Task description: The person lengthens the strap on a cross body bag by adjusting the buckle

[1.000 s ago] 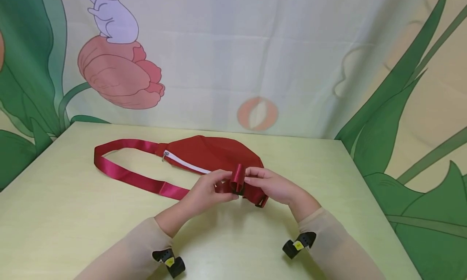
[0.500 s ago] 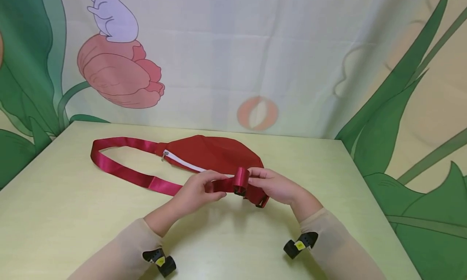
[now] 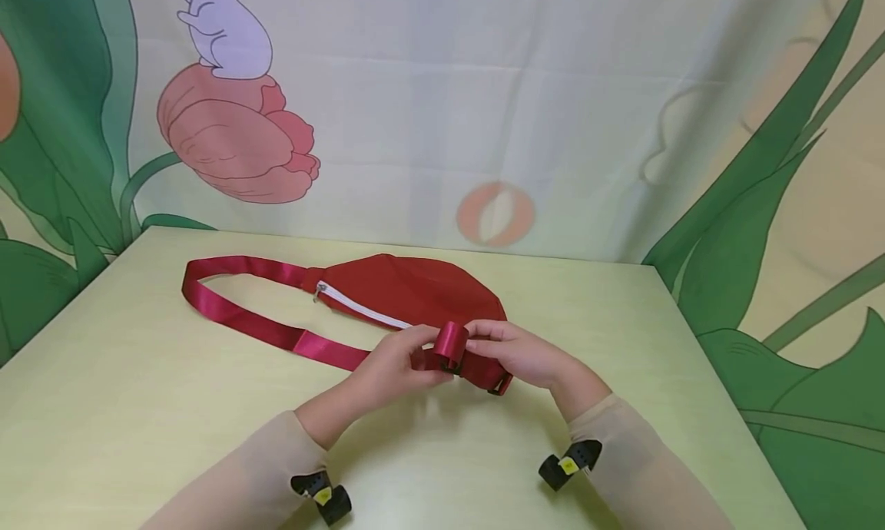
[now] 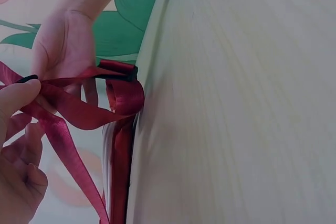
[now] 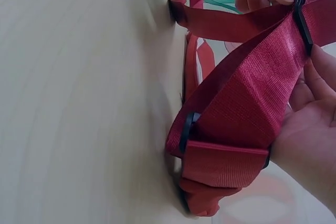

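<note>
A red waist bag with a white zip lies on the table, its glossy dark-red strap looping out to the left. In front of the bag, my left hand pinches the strap at a black slider buckle, thumb at the buckle's upper end in the right wrist view. My right hand holds the strap from the other side, a fingertip at the lower end of that buckle. Between both hands a short strap loop stands up. A second black buckle sits lower on the strap.
The pale yellow table ends at a printed curtain with plants and a rabbit on it. Black wrist cameras are strapped over both beige sleeves.
My left hand slid left along the strap, then came back right to the buckle. The raised strap loop shifted slightly and looks wider. My right hand stays nearly in place.
</note>
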### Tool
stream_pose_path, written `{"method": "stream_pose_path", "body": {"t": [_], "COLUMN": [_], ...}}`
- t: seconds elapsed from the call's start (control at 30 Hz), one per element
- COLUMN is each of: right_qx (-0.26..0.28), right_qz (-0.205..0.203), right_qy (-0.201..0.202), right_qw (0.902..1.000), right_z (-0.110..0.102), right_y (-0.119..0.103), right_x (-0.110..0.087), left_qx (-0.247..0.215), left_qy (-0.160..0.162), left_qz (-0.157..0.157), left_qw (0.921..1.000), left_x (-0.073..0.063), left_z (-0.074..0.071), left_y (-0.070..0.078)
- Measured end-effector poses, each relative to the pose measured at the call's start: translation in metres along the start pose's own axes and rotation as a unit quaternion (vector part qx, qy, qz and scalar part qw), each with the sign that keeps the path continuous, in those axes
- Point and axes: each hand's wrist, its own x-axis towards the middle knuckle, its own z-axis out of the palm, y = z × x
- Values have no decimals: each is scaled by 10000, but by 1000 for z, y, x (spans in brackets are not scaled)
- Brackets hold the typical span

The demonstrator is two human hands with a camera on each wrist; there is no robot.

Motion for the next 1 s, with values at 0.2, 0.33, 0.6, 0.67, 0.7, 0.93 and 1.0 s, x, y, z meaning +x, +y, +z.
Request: {"method": "stream_pose_path", "body": {"t": [0.2, 0.33, 0.6, 0.67, 0.7, 0.93, 1.0], "right_qx": [-56, -48, 104, 140, 156, 168, 152], "right_qz": [144, 164, 182, 178, 162, 57, 94], "right_qy": [14, -37, -88, -53, -49, -71, -55], "right_qw": [9999, 9998, 9997, 9997, 9997, 9998, 9998], "right_z": [1, 1, -1, -1, -1, 0, 0], "right_y": [-2, -3, -4, -4, -3, -2, -2], "right_x": [-1, -3, -5, -5, -5, -5, -6], "left_qx": [227, 498, 1007, 913, 787, 109, 180], "left_qy": [104, 100, 143, 94, 55, -38, -7], "left_qz": [-102, -145, -440, -365, -270, 122, 56], "left_qw": [9996, 9986, 9938, 9951, 9965, 9999, 9998], "left_x": [-3, -5, -6, -5, -4, 2, 1], "left_z": [-3, -7, -12, -11, -9, 2, 1], "left_y": [1, -3, -5, -4, -3, 3, 3]}}
